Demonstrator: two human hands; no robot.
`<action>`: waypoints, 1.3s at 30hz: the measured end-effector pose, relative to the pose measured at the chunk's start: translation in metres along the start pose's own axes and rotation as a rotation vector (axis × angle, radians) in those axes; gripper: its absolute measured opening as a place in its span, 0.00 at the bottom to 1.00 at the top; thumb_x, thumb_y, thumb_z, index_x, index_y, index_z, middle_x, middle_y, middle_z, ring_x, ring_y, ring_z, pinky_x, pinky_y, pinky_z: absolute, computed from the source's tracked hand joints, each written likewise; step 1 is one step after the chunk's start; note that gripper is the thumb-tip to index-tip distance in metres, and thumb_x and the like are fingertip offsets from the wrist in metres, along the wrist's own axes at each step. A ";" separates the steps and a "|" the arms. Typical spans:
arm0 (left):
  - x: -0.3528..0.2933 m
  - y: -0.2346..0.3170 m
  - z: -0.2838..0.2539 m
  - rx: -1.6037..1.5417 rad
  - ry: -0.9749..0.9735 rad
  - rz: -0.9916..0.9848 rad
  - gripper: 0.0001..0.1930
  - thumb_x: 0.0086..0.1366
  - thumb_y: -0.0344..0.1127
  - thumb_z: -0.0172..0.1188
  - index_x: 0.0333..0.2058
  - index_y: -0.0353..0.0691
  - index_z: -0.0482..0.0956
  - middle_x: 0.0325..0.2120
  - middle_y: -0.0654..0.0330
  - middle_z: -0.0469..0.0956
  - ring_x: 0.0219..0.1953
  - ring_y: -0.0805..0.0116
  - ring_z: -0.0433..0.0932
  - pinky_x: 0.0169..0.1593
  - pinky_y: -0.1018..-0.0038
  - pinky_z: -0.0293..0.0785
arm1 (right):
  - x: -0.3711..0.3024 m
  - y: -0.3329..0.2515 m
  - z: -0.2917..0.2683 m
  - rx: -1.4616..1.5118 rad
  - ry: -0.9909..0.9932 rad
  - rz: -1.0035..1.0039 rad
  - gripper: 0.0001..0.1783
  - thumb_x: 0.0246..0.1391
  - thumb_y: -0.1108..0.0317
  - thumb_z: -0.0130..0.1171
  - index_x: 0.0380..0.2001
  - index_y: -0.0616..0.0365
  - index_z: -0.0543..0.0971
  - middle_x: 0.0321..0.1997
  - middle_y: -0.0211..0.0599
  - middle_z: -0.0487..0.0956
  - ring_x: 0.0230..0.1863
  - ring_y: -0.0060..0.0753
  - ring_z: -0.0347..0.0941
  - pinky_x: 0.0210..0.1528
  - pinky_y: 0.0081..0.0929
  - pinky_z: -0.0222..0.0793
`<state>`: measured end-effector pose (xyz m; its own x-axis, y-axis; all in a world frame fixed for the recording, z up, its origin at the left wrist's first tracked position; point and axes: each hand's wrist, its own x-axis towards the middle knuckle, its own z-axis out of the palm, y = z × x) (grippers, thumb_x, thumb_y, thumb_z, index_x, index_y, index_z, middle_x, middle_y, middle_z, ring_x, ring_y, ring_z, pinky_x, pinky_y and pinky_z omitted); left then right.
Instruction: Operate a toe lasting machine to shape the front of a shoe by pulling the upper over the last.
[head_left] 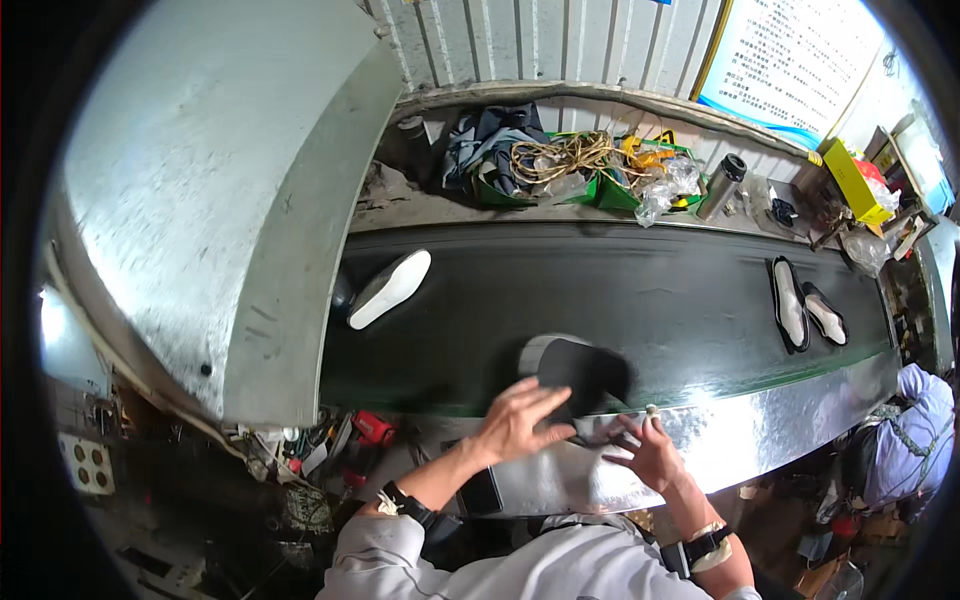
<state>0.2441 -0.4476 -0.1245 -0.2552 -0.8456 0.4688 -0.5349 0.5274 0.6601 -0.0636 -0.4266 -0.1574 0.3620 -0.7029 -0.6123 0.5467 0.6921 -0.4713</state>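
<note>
Left hand (522, 412) reaching, fingers apart, at a dark blurred thing (588, 374) (perhaps a shoe), right hand (650, 455) spreading its fingers nearby, white-soled shoe (391, 290) lying on black belt (670, 290).

SIGN | white, blue-edged board (785, 72) | rows of small dark print (800, 48) | too small to read surely

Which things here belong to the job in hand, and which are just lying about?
Probably the job:
blurred dark object, perhaps a shoe, at the left hand
black conveyor belt
white shoe sole
black shoes

Probably lying about:
metal flask
coiled rope
yellow box
</note>
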 end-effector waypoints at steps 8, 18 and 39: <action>-0.100 -0.350 -0.210 0.660 0.207 -0.671 0.39 0.61 0.48 0.68 0.64 0.29 0.65 0.63 0.37 0.66 0.65 0.41 0.65 0.69 0.55 0.58 | 0.030 -0.007 -0.032 0.139 0.392 0.037 0.51 0.59 0.63 0.69 0.74 0.48 0.46 0.69 0.42 0.65 0.64 0.48 0.69 0.66 0.69 0.60; -0.082 -0.306 -0.083 0.688 0.042 -1.082 0.55 0.50 0.59 0.74 0.67 0.30 0.57 0.63 0.30 0.62 0.65 0.36 0.62 0.68 0.50 0.59 | -0.081 -0.016 -0.124 0.553 0.229 -0.364 0.27 0.55 0.62 0.72 0.57 0.47 0.75 0.57 0.33 0.78 0.62 0.41 0.71 0.65 0.62 0.62; -0.069 0.111 0.165 0.400 -0.285 0.453 0.22 0.46 0.33 0.66 0.44 0.60 0.84 0.57 0.55 0.68 0.60 0.57 0.63 0.60 0.56 0.55 | -0.107 0.008 -0.194 0.536 0.179 -0.232 0.24 0.73 0.51 0.43 0.56 0.59 0.74 0.57 0.44 0.79 0.60 0.47 0.75 0.67 0.59 0.67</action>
<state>0.0696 -0.3447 -0.1799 -0.6984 -0.5657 0.4384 -0.5686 0.8106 0.1401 -0.2440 -0.3135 -0.2185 0.0809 -0.7549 -0.6508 0.9168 0.3126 -0.2486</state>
